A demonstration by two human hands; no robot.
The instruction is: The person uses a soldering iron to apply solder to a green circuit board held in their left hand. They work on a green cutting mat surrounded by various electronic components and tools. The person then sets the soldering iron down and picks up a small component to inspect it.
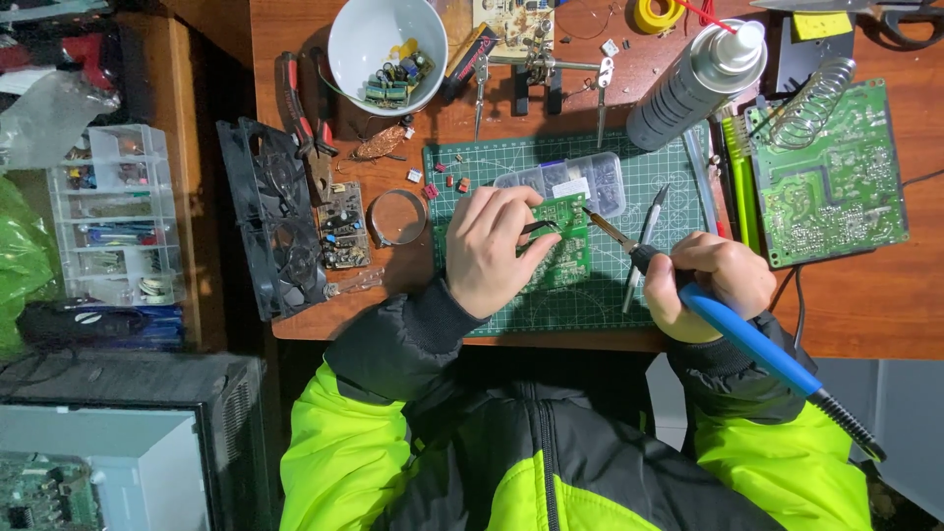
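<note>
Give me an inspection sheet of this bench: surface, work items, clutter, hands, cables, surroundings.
Surface: wooden desk with a green cutting mat.
Work items: small green circuit board on the mat; blue soldering iron, tip at the board's edge.
Clutter: white bowl of parts, spray can, clear parts box, pliers, black fan, larger board, tweezers.
Hands: left hand on the small board, with a dark tool; right hand grips the iron.
Cables: iron's cord runs off at right.
Surroundings: drawer organiser left; open computer case lower left.
</note>
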